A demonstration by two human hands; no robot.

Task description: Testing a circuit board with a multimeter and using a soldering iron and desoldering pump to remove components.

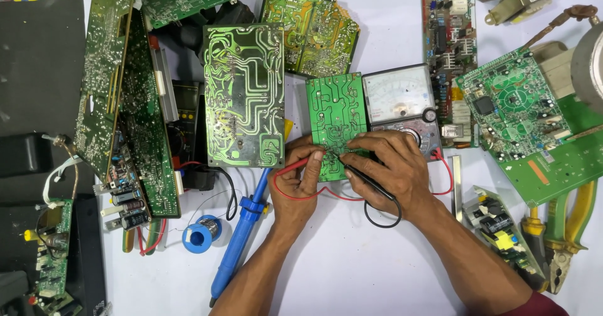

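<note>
Fingers of the left hand (295, 181) pinched the red probe (300, 163); right hand (389, 168) clamped the black probe (367, 183), both tips pressed to the small green board (336, 118) at centre frame, beside the meter (402, 106), for reading.

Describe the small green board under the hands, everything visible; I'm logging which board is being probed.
The small green board is a rectangular circuit board lying flat on the white table, solder side up, with pale traces and solder dots. Its right edge lies against the analog meter. The left hand holds a red probe to its lower part, and the right hand holds a black probe there too. Both hands cover its lower edge.
</note>
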